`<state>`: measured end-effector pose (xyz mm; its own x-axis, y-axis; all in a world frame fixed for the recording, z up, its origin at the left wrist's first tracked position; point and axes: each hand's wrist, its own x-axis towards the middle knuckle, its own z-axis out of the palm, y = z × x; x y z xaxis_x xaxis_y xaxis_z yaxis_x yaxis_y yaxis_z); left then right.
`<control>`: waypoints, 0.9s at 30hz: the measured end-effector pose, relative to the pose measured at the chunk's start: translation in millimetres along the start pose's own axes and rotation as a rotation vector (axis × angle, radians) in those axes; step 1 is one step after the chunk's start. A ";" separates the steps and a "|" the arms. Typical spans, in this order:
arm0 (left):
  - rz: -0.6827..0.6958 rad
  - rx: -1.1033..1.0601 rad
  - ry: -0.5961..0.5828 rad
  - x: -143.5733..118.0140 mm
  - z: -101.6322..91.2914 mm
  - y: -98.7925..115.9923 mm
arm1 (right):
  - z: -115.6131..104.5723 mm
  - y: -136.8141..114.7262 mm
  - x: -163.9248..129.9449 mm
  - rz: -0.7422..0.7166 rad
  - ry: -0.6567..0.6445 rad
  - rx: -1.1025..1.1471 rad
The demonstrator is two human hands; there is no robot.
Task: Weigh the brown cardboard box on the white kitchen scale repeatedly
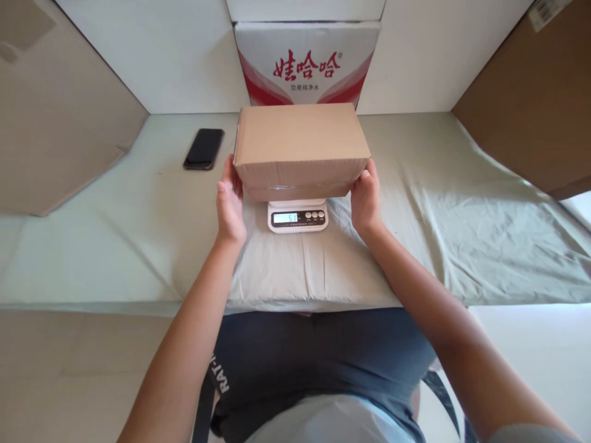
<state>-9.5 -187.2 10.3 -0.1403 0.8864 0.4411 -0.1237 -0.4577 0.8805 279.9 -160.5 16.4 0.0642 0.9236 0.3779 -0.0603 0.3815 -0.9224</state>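
A closed brown cardboard box is over a small white digital kitchen scale, hiding the scale's platform. The lit display reads about 51, and round buttons sit beside it. My left hand grips the box's left end, its thumb on the near side and the other fingers partly hidden behind the box. At the opposite end, my right hand holds the lower right corner, with most fingers out of sight. Whether the box rests fully on the platform, I cannot tell.
A dark smartphone lies left of the box on the pale green cloth. Behind stands a white and red carton with Chinese lettering. Large cardboard panels rise at the left and right.
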 end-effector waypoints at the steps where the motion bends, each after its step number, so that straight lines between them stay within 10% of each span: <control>1: -0.003 0.010 0.000 0.5 -0.6 0.1 | 0.0 -0.6 -0.3 0.004 0.008 0.003; 27: -0.029 0.022 0.004 3.1 -6.3 -0.8 | 0.7 10.8 5.0 -0.025 0.003 0.068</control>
<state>-16.0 -184.5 9.8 -0.1405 0.8989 0.4151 -0.1062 -0.4305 0.8963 278.8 -151.8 8.4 0.0700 0.9136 0.4006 -0.1257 0.4065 -0.9050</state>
